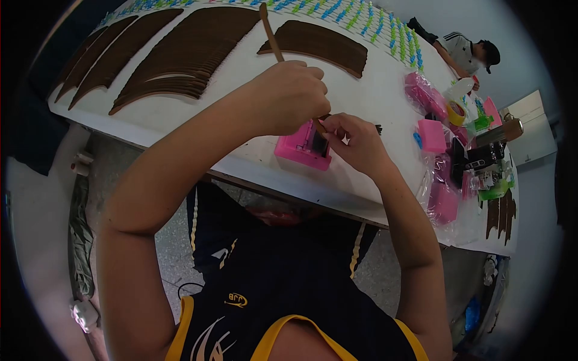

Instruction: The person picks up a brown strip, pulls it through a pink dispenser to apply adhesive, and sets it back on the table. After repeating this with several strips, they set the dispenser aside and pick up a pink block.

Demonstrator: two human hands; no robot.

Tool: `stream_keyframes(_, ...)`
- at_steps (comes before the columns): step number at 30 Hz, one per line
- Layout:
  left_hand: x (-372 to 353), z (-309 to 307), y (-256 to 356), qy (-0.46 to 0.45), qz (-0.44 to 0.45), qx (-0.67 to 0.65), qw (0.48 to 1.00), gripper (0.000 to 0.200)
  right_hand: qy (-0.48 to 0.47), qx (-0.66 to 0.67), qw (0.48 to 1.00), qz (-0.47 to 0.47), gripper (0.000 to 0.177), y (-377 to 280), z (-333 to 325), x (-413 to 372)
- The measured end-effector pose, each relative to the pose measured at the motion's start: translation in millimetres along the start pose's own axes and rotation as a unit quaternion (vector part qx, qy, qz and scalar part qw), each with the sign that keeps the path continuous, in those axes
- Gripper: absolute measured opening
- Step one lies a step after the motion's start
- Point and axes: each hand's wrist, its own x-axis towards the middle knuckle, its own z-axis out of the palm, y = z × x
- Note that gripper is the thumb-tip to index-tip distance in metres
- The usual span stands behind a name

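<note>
My left hand (295, 96) is closed round a thin, dark brown strip (272, 37) that looks like wood. Its long upper end sticks up past my fist. Below the fist, my right hand (358, 141) pinches the strip's lower end between thumb and fingers. Directly under both hands, a pink box-like holder (289, 148) with a dark, black inner part sits near the table's front edge. My hands partly cover it, so contact between the strip and the dark part cannot be made out. A short row of brown strips (319, 45) lies just beyond my hands.
Larger batches of brown strips (186, 48) are spread over the white table (241, 162) at left. Rows of blue and green pieces (355, 18) line the far side. Pink packs (431, 135), yellow tape (456, 112) and bottles crowd the right. Another person (466, 57) works at the far right.
</note>
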Motion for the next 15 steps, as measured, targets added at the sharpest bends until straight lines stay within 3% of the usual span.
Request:
stream_keyframes(8, -26.7, 60.3, 7.4, 0.099, -0.026, -0.088, 0.991, 0.017, 0.0, -0.067, 0.998, -0.021, 0.019, 7.8, -9.5, -17.9)
stream_keyframes(15, -26.1, 74.4, 18.4, 0.142, -0.029, -0.142, 0.979, 0.023, 0.008, -0.056, 0.998, -0.015, 0.019, 12.4, -14.1, -27.8)
